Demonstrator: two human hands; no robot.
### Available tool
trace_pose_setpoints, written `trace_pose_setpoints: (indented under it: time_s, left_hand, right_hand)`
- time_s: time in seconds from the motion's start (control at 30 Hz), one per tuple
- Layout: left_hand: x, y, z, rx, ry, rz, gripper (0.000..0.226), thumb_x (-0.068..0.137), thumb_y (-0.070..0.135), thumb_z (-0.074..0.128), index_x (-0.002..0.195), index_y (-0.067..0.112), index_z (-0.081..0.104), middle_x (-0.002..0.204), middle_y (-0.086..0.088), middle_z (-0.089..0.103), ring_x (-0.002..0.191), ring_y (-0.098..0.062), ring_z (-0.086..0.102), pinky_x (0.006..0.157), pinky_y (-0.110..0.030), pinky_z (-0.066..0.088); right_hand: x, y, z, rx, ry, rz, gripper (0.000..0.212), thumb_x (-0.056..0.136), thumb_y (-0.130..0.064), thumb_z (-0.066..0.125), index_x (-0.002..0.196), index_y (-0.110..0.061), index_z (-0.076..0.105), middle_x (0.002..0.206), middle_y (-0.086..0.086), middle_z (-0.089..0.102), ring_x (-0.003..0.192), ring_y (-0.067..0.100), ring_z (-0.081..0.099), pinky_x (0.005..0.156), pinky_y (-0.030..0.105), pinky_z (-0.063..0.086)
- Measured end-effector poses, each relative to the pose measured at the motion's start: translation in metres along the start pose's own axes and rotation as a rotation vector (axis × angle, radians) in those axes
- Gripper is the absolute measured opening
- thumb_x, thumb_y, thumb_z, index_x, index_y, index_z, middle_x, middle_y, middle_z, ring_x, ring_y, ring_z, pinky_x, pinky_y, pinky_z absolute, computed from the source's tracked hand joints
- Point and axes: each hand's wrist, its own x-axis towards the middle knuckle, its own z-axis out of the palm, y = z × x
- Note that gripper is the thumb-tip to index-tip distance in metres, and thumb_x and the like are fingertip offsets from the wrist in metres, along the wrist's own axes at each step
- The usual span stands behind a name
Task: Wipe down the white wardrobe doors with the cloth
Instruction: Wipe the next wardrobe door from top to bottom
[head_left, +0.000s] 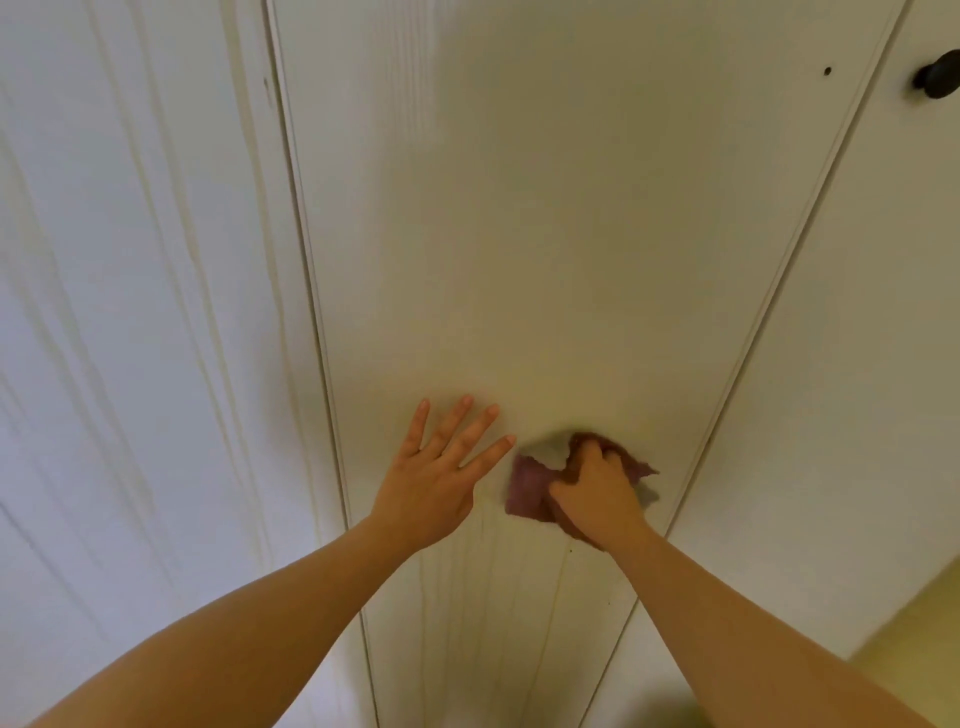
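right hand (597, 493) bunching cloth (530, 488) against wardrobe door (519, 234), left hand (436, 467) flat

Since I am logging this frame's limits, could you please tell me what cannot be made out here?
Head view only:
- cloth: middle hidden under the right hand gripping it.
- dark knob: cut off by the right edge.
- small dark spot on the middle door: too small to identify.
- left hand: contact with the door unclear.
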Motion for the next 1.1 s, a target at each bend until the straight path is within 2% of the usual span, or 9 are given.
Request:
trace_pose_setpoints:
  time_s: [0.07,0.27,0.43,0.53,0.6,0.73,0.8,0.9,1.1]
  left_hand:
    - [-0.006,-0.001,-0.003,-0.006,-0.019,-0.034,0.062,0.082,0.024,0.037,0.144,0.027,0.029,0.152,-0.008,0.023,0.146,-0.029,-0.006,0.114,-0.057,0.005]
    - [-0.03,-0.013,-0.007,-0.01,-0.064,-0.12,0.076,0.074,0.025,0.066,0.141,0.024,0.032,0.151,-0.009,0.023,0.146,-0.029,-0.004,0.113,-0.056,0.003]
    - [-0.039,-0.021,-0.007,-0.031,-0.079,-0.162,0.082,0.072,0.023,0.071,0.143,0.022,0.03,0.151,-0.011,0.023,0.146,-0.029,-0.008,0.113,-0.055,0.004]
    - [-0.043,-0.025,-0.009,-0.055,-0.078,-0.206,0.091,0.066,0.024,0.078,0.143,0.022,0.03,0.151,-0.01,0.023,0.146,-0.029,-0.007,0.113,-0.054,0.006]
    - [-0.047,-0.026,-0.009,-0.072,-0.086,-0.222,0.091,0.065,0.023,0.078,0.143,0.022,0.031,0.15,-0.01,0.024,0.146,-0.031,0.002,0.113,-0.054,0.008]
    - [-0.053,-0.028,-0.009,-0.115,-0.039,-0.26,0.07,0.073,0.022,0.062,0.138,0.022,0.036,0.143,-0.008,0.033,0.13,-0.03,0.034,0.106,-0.045,0.024]
    - [-0.052,-0.03,-0.011,-0.139,0.004,-0.314,0.062,0.073,0.024,0.055,0.134,0.022,0.04,0.134,-0.006,0.04,0.119,-0.026,0.041,0.094,-0.04,0.037]
    - [-0.05,-0.038,-0.012,-0.191,0.011,-0.384,0.071,0.06,0.021,0.077,0.124,0.019,0.046,0.114,-0.008,0.056,0.104,-0.024,0.044,0.078,-0.037,0.051]
    - [-0.048,-0.038,-0.007,-0.175,0.036,-0.418,0.062,0.064,0.022,0.073,0.12,0.018,0.047,0.119,-0.008,0.045,0.112,-0.027,0.041,0.092,-0.04,0.038]
  right_hand:
    - [-0.007,0.009,0.013,-0.089,-0.093,0.041,0.045,0.087,-0.023,0.053,0.126,-0.005,0.04,0.129,0.017,0.043,0.118,0.033,0.044,0.099,0.037,0.037]
    - [-0.006,-0.014,0.016,-0.003,0.147,-0.028,0.046,0.086,-0.021,0.054,0.126,-0.002,0.04,0.124,0.021,0.044,0.116,0.035,0.041,0.098,0.04,0.036]
    - [-0.01,-0.013,0.031,-0.113,-0.104,0.026,0.054,0.089,-0.028,0.053,0.133,-0.004,0.033,0.135,0.019,0.037,0.125,0.034,0.037,0.104,0.037,0.03]
    - [-0.011,-0.022,0.034,-0.057,0.04,-0.023,0.051,0.088,-0.025,0.054,0.131,-0.004,0.036,0.131,0.02,0.041,0.122,0.034,0.039,0.102,0.037,0.031]
    - [-0.011,-0.03,0.037,-0.005,0.103,-0.067,0.05,0.085,-0.022,0.056,0.128,-0.004,0.038,0.125,0.02,0.044,0.117,0.035,0.041,0.1,0.038,0.034]
    - [-0.014,-0.036,0.049,-0.051,-0.092,0.021,0.05,0.087,-0.026,0.053,0.129,-0.005,0.036,0.13,0.02,0.041,0.12,0.035,0.04,0.101,0.039,0.036]
    - [-0.014,-0.042,0.051,-0.025,-0.011,-0.006,0.049,0.086,-0.026,0.053,0.128,-0.005,0.038,0.127,0.019,0.044,0.118,0.034,0.042,0.101,0.038,0.036]
    - [-0.015,-0.059,0.054,0.021,0.133,-0.126,0.053,0.083,-0.024,0.057,0.13,-0.009,0.036,0.123,0.016,0.044,0.118,0.033,0.04,0.099,0.036,0.032]
    - [-0.02,-0.059,0.066,-0.044,-0.071,-0.064,0.066,0.084,-0.032,0.059,0.139,-0.023,0.024,0.141,0.013,0.025,0.131,0.035,0.023,0.106,0.043,0.028]
